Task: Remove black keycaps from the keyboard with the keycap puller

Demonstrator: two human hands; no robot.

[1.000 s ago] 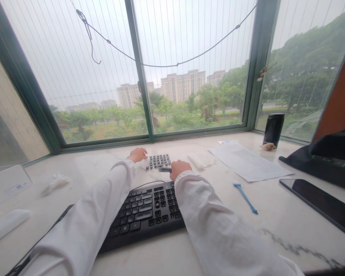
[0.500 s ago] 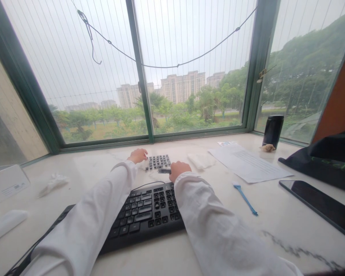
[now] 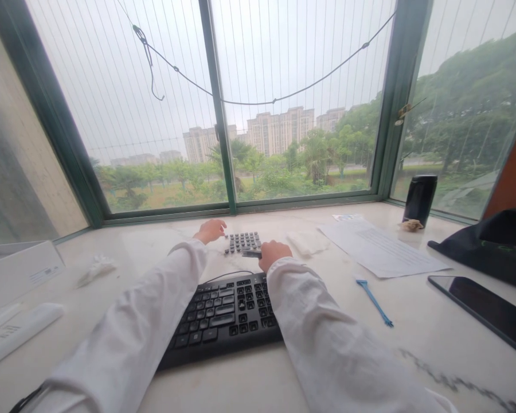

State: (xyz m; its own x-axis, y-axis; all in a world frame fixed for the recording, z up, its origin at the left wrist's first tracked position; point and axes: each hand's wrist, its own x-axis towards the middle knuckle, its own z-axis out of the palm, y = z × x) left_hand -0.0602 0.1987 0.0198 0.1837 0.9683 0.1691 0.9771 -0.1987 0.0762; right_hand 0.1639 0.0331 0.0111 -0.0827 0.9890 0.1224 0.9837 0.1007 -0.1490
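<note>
Both my arms in white sleeves reach over a black keyboard (image 3: 223, 312) on the marble sill. Beyond it lies a cluster of loose black keycaps (image 3: 242, 241). My left hand (image 3: 209, 230) rests at the left edge of the keycaps, fingers curled down toward them. My right hand (image 3: 274, 254) is closed at the near right corner of the cluster, pinching a long dark keycap (image 3: 253, 253) that sticks out to its left.
A blue keycap puller (image 3: 374, 300) lies right of my right arm, and a printed sheet (image 3: 382, 248) beyond it. A phone (image 3: 484, 310), black fabric (image 3: 485, 246) and a dark cup (image 3: 419, 199) are at right. Crumpled tissues (image 3: 95, 268), a white box (image 3: 19, 269) at left.
The view has shifted slightly so everything sits a little further right in frame. Both hands stay at the keycap cluster with hardly any movement.
</note>
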